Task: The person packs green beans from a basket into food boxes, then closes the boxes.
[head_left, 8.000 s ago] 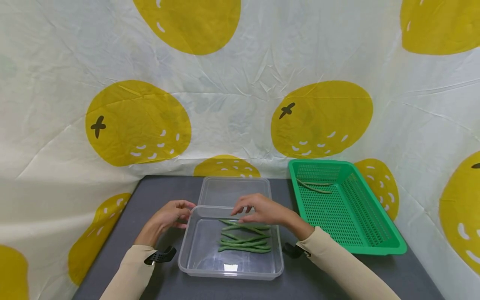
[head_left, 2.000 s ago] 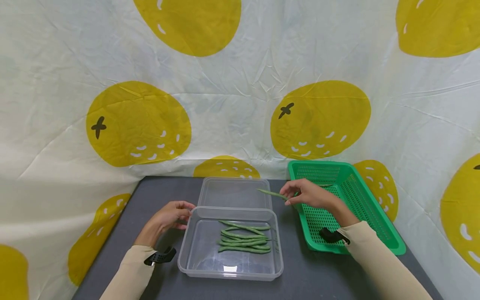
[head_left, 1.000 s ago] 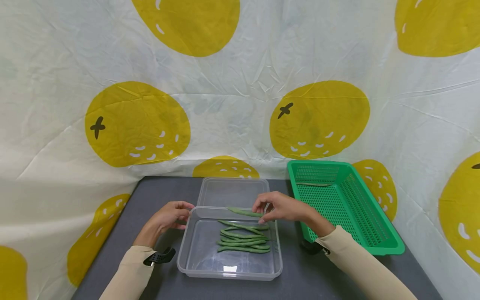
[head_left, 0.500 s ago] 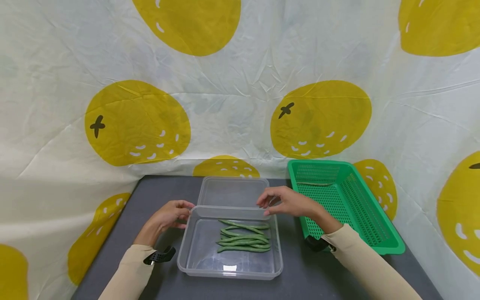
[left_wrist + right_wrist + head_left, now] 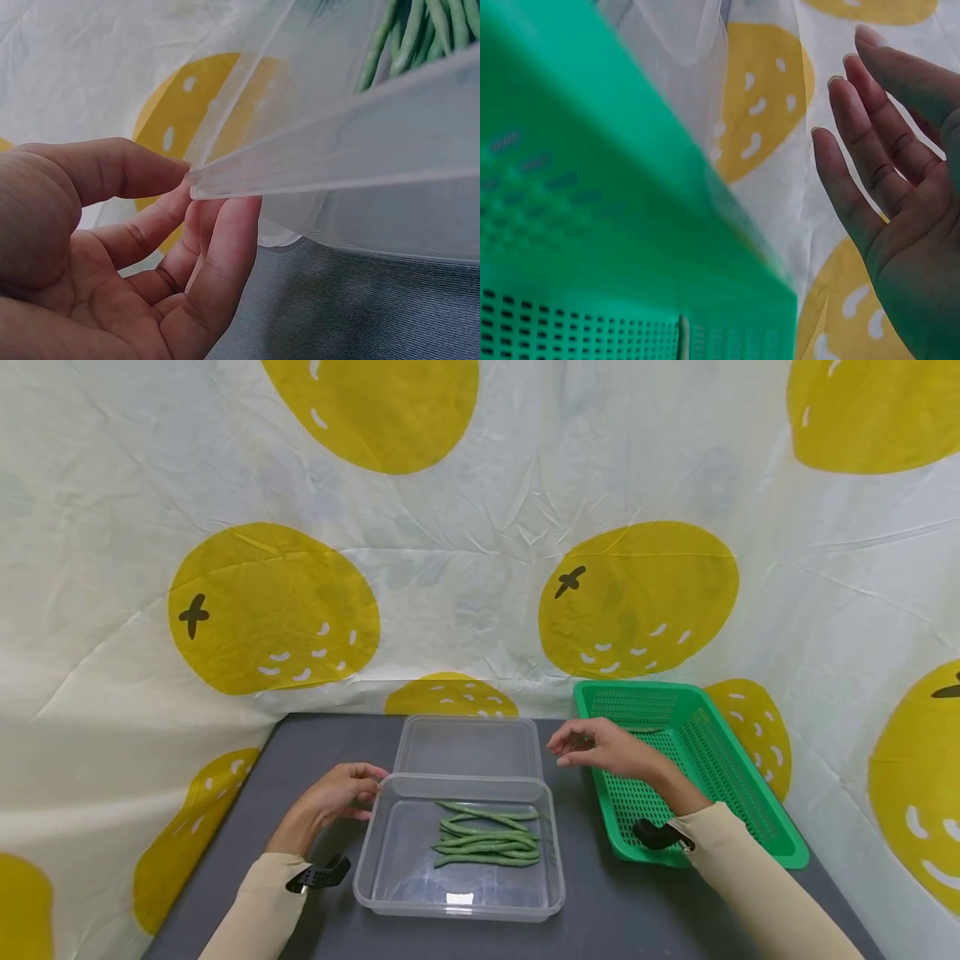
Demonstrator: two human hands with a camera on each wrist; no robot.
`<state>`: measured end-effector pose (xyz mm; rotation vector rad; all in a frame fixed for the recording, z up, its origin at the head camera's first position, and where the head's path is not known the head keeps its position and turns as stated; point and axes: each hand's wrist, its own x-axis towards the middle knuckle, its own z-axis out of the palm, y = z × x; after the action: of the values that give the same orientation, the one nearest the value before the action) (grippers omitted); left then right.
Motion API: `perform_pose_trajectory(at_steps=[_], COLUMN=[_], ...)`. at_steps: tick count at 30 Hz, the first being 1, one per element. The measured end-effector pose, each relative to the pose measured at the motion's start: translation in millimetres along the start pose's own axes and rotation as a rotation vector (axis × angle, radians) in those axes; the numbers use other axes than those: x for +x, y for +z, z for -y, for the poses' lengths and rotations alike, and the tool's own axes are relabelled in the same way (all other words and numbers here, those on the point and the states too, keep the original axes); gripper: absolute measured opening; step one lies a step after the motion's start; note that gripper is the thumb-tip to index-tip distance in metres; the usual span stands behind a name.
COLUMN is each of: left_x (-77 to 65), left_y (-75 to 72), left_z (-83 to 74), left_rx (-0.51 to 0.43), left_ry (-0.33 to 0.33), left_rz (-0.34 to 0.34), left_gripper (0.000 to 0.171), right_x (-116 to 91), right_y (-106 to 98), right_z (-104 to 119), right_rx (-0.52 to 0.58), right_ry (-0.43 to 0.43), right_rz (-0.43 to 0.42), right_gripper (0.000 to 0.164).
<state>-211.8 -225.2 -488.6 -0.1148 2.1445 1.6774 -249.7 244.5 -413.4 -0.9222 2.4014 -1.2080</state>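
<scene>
Several green beans (image 5: 487,843) lie side by side in a clear plastic container (image 5: 390,893), towards its right half. My left hand (image 5: 341,795) pinches the container's far left corner, thumb above the rim and fingers below it in the left wrist view. Above the left rim of a green basket (image 5: 757,793), my right hand (image 5: 603,747) hovers with nothing in its loosely bent fingers (image 5: 862,142). One bean (image 5: 647,730) shows at the basket's far end, partly hidden by that hand; its tip also appears low in the right wrist view.
Behind the container a clear lid (image 5: 468,745) lies flat on the dark grey table (image 5: 330,739). A white cloth (image 5: 465,602) with yellow fruit prints hangs along the back and sides.
My right hand brought a bean from the basket to the container and let it go among the others. It has moved back right, over the basket. My left hand stays put.
</scene>
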Motion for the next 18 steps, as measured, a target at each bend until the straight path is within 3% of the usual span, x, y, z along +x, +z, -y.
perform_pose_trajectory(at_steps=[10,18], left_x=[-0.4,-1.0], left_y=[-0.1,0.6], left_z=[0.5,1.0], left_rx=[-0.003,0.004], left_ry=[0.005,0.005], left_rz=[-0.001,-0.004], left_gripper=[0.041,0.039], right_x=[-3.4,-9.8], right_y=[-15.2,-30.2], right_z=[-33.6,-55.0], right_rx=[-0.026,-0.051], right_ry=[0.04,0.089], right_rz=[-0.171,-0.248], right_gripper=[0.019,0.027])
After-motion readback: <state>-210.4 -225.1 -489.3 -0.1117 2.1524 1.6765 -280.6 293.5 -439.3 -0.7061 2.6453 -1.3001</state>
